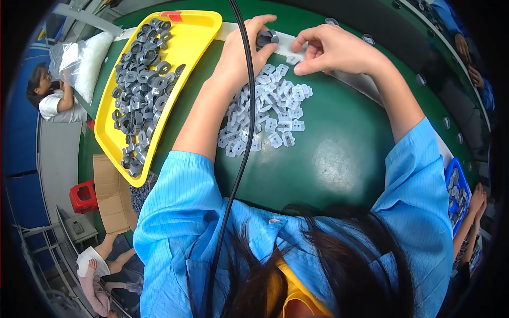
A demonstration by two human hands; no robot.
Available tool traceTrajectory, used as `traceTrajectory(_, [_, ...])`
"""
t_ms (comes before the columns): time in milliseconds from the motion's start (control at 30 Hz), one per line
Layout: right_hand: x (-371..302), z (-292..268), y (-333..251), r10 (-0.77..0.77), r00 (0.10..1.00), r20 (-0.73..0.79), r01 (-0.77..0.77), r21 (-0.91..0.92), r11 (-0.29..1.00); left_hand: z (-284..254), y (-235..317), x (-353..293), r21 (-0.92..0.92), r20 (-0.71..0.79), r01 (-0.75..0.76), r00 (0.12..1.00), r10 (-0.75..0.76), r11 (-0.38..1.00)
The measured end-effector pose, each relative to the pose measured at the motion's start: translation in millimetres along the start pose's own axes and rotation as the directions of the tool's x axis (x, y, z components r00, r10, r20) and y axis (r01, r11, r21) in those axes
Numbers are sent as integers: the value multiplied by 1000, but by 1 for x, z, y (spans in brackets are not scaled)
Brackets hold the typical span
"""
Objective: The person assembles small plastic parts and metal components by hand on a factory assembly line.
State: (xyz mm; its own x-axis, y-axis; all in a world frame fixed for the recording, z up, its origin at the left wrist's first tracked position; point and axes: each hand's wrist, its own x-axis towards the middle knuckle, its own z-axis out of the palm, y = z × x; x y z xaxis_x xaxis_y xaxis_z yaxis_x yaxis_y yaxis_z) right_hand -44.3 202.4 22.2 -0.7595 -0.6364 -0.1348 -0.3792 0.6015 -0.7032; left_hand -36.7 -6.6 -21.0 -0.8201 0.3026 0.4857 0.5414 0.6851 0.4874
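Observation:
My left hand (pixel 237 55) is closed around a dark grey ring-shaped plastic part (pixel 267 38), held between thumb and fingers at the far side of the green table. Across from it, my right hand (pixel 339 50) has its thumb and index finger apart, the other fingers curled. Just beside those fingertips lies a small translucent plastic piece (pixel 292 59). Below both hands spreads a loose pile of similar translucent pieces (pixel 265 114), each flat and small. A yellow tray (pixel 199 32) to the left holds many dark grey ring parts (pixel 140 85).
A black cable (pixel 249 106) hangs across the view. Beyond the white strip runs a green belt carrying spaced small parts (pixel 420 79). A blue tray (pixel 455 164) of grey parts stands right, near another person's hands (pixel 477 201). Left are a cardboard box (pixel 111 196) and red stool (pixel 83 197).

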Motion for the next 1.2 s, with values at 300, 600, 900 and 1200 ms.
traceTrajectory(300, [4,1,6,-23,958,-285,17,-22,1000,-25,-2,-12,-282,-13,308,946,-324,909])
traceTrajectory(600, [-1,30,4,-543,808,-230,414,-434,800,-13,-7,-11,31,11,146,989,-147,989])
traceTrajectory(900, [-3,-3,-11,-62,979,-192,38,-125,991,-44,7,-8,-563,54,331,929,-366,757])
traceTrajectory(1200, [-7,6,-37,-85,910,-406,190,225,956,-25,23,-13,-872,389,428,900,-195,238])
